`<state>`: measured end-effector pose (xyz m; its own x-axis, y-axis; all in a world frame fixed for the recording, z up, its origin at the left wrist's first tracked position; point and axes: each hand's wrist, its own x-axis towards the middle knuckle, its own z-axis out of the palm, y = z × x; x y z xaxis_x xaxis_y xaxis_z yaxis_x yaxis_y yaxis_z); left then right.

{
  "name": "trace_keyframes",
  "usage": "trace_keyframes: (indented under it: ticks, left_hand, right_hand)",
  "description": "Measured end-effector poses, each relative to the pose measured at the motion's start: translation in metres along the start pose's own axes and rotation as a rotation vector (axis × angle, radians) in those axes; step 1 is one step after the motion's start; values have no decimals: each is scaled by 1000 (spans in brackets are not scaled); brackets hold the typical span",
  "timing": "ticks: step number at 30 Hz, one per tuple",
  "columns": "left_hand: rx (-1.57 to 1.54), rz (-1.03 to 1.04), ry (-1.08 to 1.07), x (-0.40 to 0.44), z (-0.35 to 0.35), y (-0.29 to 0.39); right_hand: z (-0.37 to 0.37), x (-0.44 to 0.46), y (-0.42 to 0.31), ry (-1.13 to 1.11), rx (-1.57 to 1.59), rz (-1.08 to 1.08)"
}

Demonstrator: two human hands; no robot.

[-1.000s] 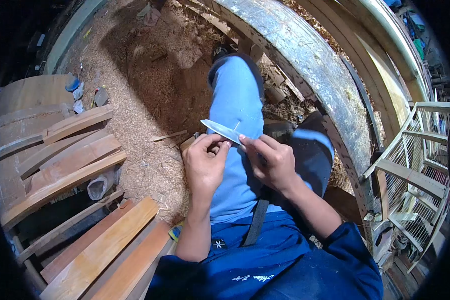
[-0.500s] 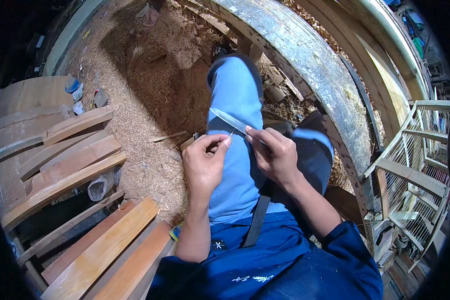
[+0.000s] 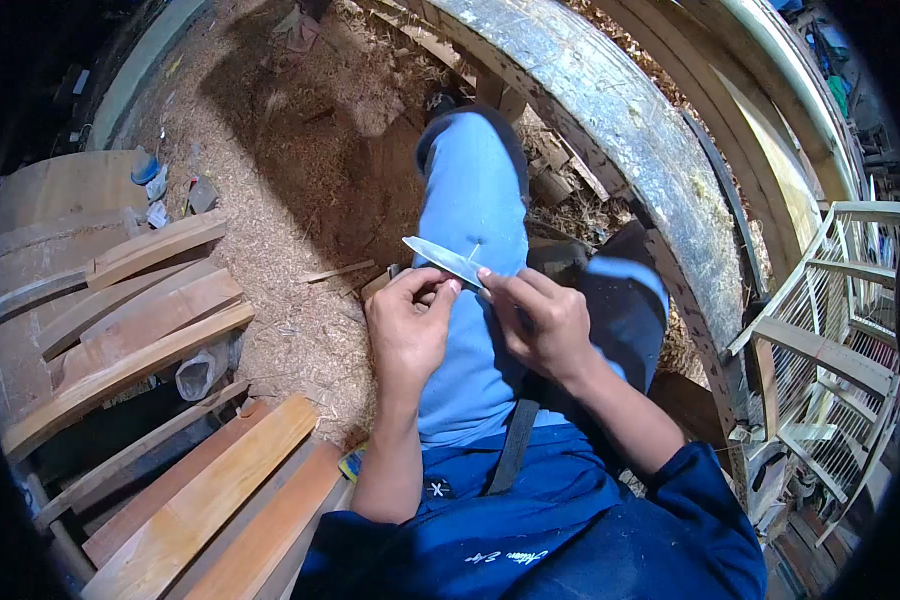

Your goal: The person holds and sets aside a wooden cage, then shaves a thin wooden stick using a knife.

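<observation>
My right hand [image 3: 548,312] is closed on a knife, its fingers around the handle, which is mostly hidden. The knife's pale blade [image 3: 438,254] points up and left above my blue trouser leg [image 3: 470,190]. Close beside it, my left hand [image 3: 410,318] is pinched shut, thumb against forefinger, right by the blade's lower edge. A thin light sliver [image 3: 474,249] pokes out past the blade's upper side. It lines up with my left fingertips, which appear to grip its other end, but the blade covers the part between.
Boards and wooden strips [image 3: 205,490] lie stacked at the left. Shavings [image 3: 290,340] cover the ground. A long weathered plank [image 3: 610,100] curves past the right side in this wide view, and a slatted wooden frame [image 3: 825,350] stands at far right.
The knife has moved down and left toward my left fingertips, and its blade now crosses the thin sliver. My left hand has stayed almost in place.
</observation>
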<state>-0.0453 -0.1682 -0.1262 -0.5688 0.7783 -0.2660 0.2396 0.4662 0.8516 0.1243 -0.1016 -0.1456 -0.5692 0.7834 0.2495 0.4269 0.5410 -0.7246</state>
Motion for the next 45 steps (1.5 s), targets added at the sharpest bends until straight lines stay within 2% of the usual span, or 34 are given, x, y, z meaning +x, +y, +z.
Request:
trace_keyframes:
  ticks: [2, 7, 8, 10, 13, 15, 16, 18, 20, 22, 23, 25, 26, 29, 31, 32, 34, 36, 45]
  left_hand:
    - [-18, -23, -4, 0, -1, 5]
    - [-17, 30, 16, 0, 0, -5]
    - [-14, 3, 2, 0, -1, -2]
    - [-16, -24, 0, 1, 0, 0]
    - [-9, -17, -12, -1, -1, 0]
    - [-42, -46, -16, -1, 0, 5]
    - [-47, -43, -12, 1, 1, 4]
    - [2, 35, -4, 1, 1, 0]
    - [18, 18, -16, -3, -3, 7]
    - [24, 8, -14, -2, -3, 12]
    - [38, 31, -6, -3, -3, 11]
    - [52, 50, -3, -7, -3, 9]
    - [32, 11, -3, -7, -3, 11]
    - [38, -30, -13, -8, -4, 18]
    - [67, -36, -21, -10, -5, 20]
    - [99, 23, -11, -11, -4, 21]
    - [132, 85, -8, -12, -2, 21]
    - [115, 96, 3, -11, 0, 19]
    - [130, 155, 25, -9, 4, 19]
  right_hand:
    - [-1, 4, 8, 50, -2, 70]
    - [0, 3, 2, 30, 5, 0]
    - [-5, 7, 2, 5, -20, 80]
    - [1, 6, 3, 50, -16, 44]
    - [-2, 2, 1, 2, -27, -21]
    - [-1, 4, 2, 46, -39, 2]
    - [-1, 7, 3, 82, -46, 15]
    - [0, 0, -1, 9, -93, -35]
    - [-5, 3, 8, 37, -114, 25]
    - [-11, 12, 23, 159, -28, 4]
    - [-11, 15, 29, 210, 97, 76]
    - [-26, 20, 14, 223, 284, 364]
    - [-27, 19, 13, 217, 522, 524]
    - [-22, 4, 19, 212, 656, 611]
    - [-14, -7, 16, 175, 676, 565]
    - [-8, -12, 15, 189, 727, 528]
    - [-14, -15, 5, 76, 527, 402]
    - [-10, -13, 0, 150, 403, 165]
    - [-5, -14, 0, 65, 202, 60]
